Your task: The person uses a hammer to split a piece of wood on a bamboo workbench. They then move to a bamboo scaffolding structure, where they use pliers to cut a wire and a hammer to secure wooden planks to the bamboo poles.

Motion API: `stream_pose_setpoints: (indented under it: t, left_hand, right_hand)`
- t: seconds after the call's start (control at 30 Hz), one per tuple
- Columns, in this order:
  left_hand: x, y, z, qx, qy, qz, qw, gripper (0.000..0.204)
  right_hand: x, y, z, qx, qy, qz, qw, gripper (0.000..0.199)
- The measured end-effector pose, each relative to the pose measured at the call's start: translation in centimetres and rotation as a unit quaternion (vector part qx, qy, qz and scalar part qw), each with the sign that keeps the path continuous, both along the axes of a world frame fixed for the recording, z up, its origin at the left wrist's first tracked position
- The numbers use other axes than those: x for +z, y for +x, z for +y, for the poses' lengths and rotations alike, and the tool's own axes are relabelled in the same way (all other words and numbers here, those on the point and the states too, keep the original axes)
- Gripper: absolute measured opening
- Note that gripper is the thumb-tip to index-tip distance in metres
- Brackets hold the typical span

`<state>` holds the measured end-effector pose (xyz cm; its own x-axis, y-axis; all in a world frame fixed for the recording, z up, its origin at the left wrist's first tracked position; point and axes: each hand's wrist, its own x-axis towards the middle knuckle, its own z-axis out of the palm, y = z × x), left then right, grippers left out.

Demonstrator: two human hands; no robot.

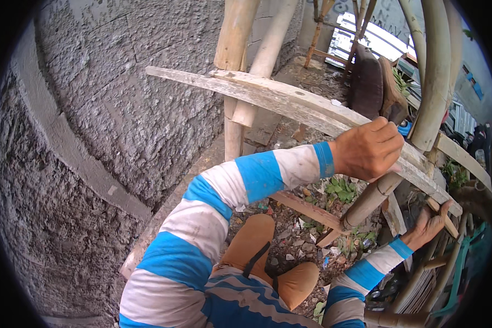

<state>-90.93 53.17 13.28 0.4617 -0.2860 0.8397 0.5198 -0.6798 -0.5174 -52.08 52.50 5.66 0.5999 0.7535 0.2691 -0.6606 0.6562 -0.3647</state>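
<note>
A long, weathered wooden plank (290,109) runs across in front of me, from the rough wall side down to the right. A second board (311,100) lies along its far edge. My left hand (368,150) is closed over the plank right of its middle, fingers curled; anything small inside the fist is hidden. At the plank's right end, my right hand (427,223) grips from below with the thumb up, and its other fingers are partly hidden. Beside it a short wooden strip (444,217) crosses under the plank. Bamboo poles (369,202) stand beneath and behind the plank.
A rough cement wall (115,93) rises on the left. Thick bamboo uprights (434,71) stand at the far right, near a dark padded seat (364,82). Rubble and leaves (341,189) litter the ground by my knees. A low wooden rail (306,209) crosses below the plank.
</note>
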Motion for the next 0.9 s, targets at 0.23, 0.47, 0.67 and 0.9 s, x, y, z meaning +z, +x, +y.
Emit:
stream_pose_setpoints:
  t: [0.23, 0.47, 0.67, 0.9]
  left_hand:
    - [-0.9, -0.9, -0.3, 0.036, 0.046, 0.091, 0.994, 0.018]
    - [-1.6, 2.3, -1.4, 0.034, 0.062, 0.094, 0.993, 0.008]
    - [-1.1, 1.3, -0.5, 0.046, 0.058, 0.117, 0.99, 0.007]
    - [-0.9, 0.4, -0.2, 0.045, 0.066, 0.124, 0.989, 0.007]
  right_hand:
    - [-2.0, 2.2, 0.9, -0.003, 0.009, 0.027, 1.0, 0.047]
    - [-2.9, 4.9, 1.4, -0.02, -0.009, 0.007, 1.0, 0.048]
    - [-4.9, 5.5, 3.2, 0.037, 0.011, 0.041, 0.998, 0.052]
    - [-4.1, 3.6, 3.5, 0.004, -0.026, 0.05, 0.998, 0.056]
